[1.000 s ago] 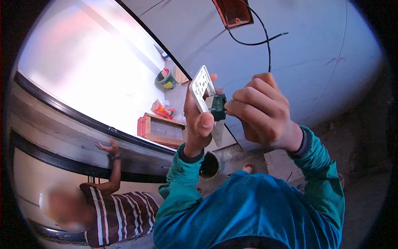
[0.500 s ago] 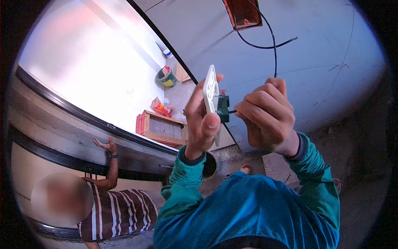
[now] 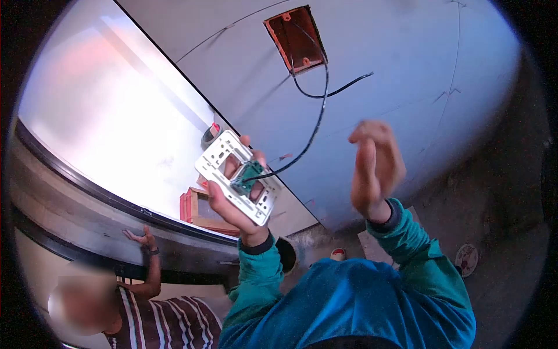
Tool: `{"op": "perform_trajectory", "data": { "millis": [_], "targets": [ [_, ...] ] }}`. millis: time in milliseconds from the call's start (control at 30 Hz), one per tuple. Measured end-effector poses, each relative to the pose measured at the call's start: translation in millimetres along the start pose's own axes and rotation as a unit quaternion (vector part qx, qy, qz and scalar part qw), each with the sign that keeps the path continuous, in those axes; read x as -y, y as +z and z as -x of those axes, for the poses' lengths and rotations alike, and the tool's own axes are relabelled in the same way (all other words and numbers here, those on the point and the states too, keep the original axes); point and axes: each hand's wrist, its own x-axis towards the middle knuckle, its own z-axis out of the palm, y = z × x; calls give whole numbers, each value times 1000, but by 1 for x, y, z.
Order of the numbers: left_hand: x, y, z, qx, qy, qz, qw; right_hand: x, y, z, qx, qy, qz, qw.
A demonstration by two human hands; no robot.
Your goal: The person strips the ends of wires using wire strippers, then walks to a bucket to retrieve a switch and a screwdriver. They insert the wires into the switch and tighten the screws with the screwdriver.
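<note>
A white mounting frame [image 3: 266, 205] with a green module [image 3: 249, 177] in its middle is gripped in my left hand [image 3: 231, 212], its back turned up to the camera. One black wire [image 3: 317, 125] runs from the wall box into the green module. My right hand [image 3: 378, 166] is raised to the right, away from the frame, fingers stretched and holding nothing. An orange box [image 3: 296, 39] is set in the pale wall panel, and a second black wire [image 3: 349, 85] hangs out of it with a loose end.
A person in a striped shirt [image 3: 165, 320] stands at the lower left, one hand raised to the ledge [image 3: 87, 200]. Beyond the panel's edge are a cardboard box [image 3: 212, 218] and a bucket [image 3: 210, 135]. A round object [image 3: 467, 260] lies on the floor at right.
My right hand has let go of the wire and moved away to the right. The frame in my left hand has moved left and down and turned its back to the camera. The view has shifted.
</note>
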Motion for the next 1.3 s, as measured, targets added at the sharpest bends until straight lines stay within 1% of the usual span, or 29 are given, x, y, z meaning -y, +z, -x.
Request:
{"op": "perform_trajectory", "data": {
  "millis": [33,67,100,133,167,200,233,300,333,400,433,467,533,600,633,667,700,733,800,833,867,933,967,1000,1067,1100,1167,1233,1300],
  "targets": [
    [-5,3,-2,8,10,-2,1000,-4,8,-6,-50,173,-112,977],
    [-3,-7,-4,36,4,45,998,-9,16,-13,-100,337,-220,910],
    [0,-12,-4,5,-1,35,999,-14,21,-20,-113,357,-313,873],
    [1,-14,-4,-24,-7,25,999,-12,25,-30,-119,352,-313,874],
    [-2,-12,-2,-63,-25,-3,998,-5,26,-43,-156,381,-373,831],
    [-2,-17,-6,-21,-46,109,993,-2,26,-51,-190,406,-432,782],
    [-3,-20,-5,-22,-35,86,995,-4,23,-52,-194,400,-430,786],
    [-4,-19,-6,-43,-20,34,998,-16,14,-46,-152,333,-420,830],
    [-7,-14,-7,-72,-41,77,994,-23,8,-40,-153,330,-417,833],
    [-8,-24,-9,-45,-67,124,989,-32,-5,-31,-41,165,-311,935],
    [-6,-26,-9,-49,-63,126,989,-26,-10,-27,-33,190,-242,951],
    [-4,-26,-9,-46,-93,139,985,-26,-13,-26,-28,190,-246,950],
    [2,-20,-5,-50,-122,145,981,-26,-20,-22,18,129,-162,978],
    [5,-16,-6,-42,-143,157,976,-24,-16,-23,9,132,-168,977],
    [7,-12,-7,-72,-122,141,980,-31,-19,-30,82,20,-111,990],
    [9,-20,-8,-1,-160,174,972,-36,-22,-33,152,-93,-56,982],
    [9,-19,-8,23,-177,218,959,-27,-24,-38,193,-91,-24,977],
    [10,-13,-7,47,-193,261,945,-21,-23,-41,198,-86,-40,976],
    [12,-5,-9,83,-176,304,932,-11,-17,-39,241,-129,38,961],
    [12,-7,-10,114,-195,339,913,-6,-12,-33,230,-91,52,968],
    [12,-8,-10,108,-193,338,915,-5,-11,-35,233,-88,47,967],
    [11,-7,-10,91,-213,302,925,-1,-15,-46,330,-131,111,928],
    [9,-5,-7,82,-210,253,941,2,-14,-47,331,-130,113,928],
    [8,-1,-6,83,-211,256,940,4,-12,-48,318,-143,104,931],
    [6,5,-5,103,-222,142,959,8,-11,-51,309,-155,97,933],
    [7,3,-4,116,-226,124,959,10,-12,-51,310,-154,117,931],
    [5,1,-2,115,-249,119,954,11,-13,-50,315,-148,139,927],
    [3,8,0,107,-285,111,946,9,-12,-48,274,-141,133,942],
    [2,12,0,125,-266,108,950,10,-11,-45,261,-137,133,946]
  ]
}}
